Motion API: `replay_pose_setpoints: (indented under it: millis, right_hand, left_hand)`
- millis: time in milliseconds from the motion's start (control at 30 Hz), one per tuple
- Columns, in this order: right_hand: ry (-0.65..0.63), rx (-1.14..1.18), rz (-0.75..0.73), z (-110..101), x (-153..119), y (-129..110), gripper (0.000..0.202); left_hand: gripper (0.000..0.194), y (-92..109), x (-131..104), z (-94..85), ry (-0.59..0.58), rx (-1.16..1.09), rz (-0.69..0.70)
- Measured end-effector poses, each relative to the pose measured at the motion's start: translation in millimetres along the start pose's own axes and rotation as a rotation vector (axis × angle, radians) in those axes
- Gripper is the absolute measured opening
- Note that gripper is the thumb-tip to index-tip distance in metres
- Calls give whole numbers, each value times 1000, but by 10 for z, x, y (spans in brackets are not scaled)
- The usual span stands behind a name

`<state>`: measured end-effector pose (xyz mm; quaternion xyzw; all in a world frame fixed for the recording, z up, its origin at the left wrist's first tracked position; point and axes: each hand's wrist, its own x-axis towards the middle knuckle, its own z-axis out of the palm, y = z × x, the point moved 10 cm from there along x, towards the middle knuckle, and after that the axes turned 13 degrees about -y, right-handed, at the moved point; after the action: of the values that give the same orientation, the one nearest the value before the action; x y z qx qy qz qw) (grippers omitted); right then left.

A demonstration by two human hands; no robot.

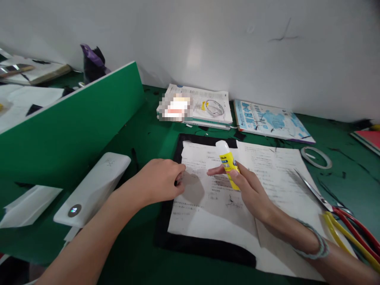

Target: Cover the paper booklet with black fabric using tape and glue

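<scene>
My right hand (247, 182) holds a yellow glue stick (228, 164) with a white cap, its capped end tilted up and to the left. My left hand (163, 180) is closed over the left edge of the printed paper (190, 213); whatever its curled fingers hold, if anything, is hidden. Under that paper lies a black sheet (208, 245), whose border shows at the top, left and bottom. A second printed sheet (267, 170) adjoins on the right.
Scissors (316, 192) with red and yellow handles and a tape roll (316, 157) lie at right. Books (208, 99) and a blue-white booklet (273, 118) are behind. A white power bank (92, 190) and green divider (74, 114) stand left.
</scene>
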<state>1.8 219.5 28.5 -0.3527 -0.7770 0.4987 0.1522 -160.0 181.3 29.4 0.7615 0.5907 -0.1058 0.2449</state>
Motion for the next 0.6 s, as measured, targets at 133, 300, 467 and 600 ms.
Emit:
replay_pose_setpoints:
  millis: [133, 300, 467, 600]
  right_hand:
    - [-8, 15, 0, 8, -1, -8, 45]
    - [-4, 44, -5, 4, 9, -11, 45]
    - [-6, 17, -11, 1, 12, -19, 45]
    - [-9, -13, -13, 3, 14, -23, 44]
  left_hand:
    - [14, 124, -42, -15, 50, -49, 44]
    - [28, 282, -18, 63, 68, 16, 45]
    - [36, 294, 18, 104, 29, 131, -51]
    - [36, 239, 3, 97, 3, 123, -89]
